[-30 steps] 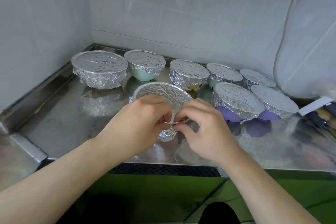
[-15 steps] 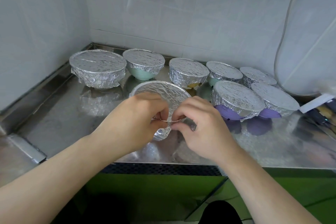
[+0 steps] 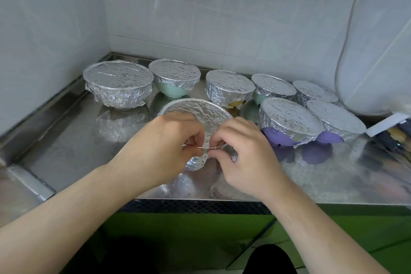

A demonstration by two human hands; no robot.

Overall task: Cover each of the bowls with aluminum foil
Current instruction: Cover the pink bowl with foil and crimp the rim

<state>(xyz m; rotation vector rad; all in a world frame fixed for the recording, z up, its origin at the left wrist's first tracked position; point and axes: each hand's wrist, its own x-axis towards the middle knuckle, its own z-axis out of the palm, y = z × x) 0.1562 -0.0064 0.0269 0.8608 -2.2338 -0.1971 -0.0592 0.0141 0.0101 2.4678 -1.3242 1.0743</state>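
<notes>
A: Only the head view to go on. What are the hands up to?

B: Both are on the front bowl [image 3: 195, 115], which sits on the steel counter [image 3: 73, 140] near its front edge, ahead of the row of wrapped bowls. The left hand [image 3: 164, 147] and the right hand [image 3: 240, 151] meet at the bowl's near rim, fingers curled, each pinching the foil [image 3: 200, 109] where it folds over the edge.

A: Is the top covered?

B: The sheet lies across the mouth, wrinkled. A bunched flap hangs below the near rim between the hands. The far side I cannot judge well.

A: And the others?

B: Seven stand behind and to the right, all foil-topped: a large one [image 3: 117, 83] at far left, a green bowl [image 3: 173, 80] beside it, and two purple bowls [image 3: 289, 122] on the right with their bases showing under the wrap.

A: What could go wrong from here?

B: I'd say tearing first. The foil is thin, and two pinches pulling apart so close together could split it at the rim. Pressing down hard on the near edge might also tip the bowl toward the counter's front edge. And tightening only this side may drag the sheet off the far rim.
</notes>
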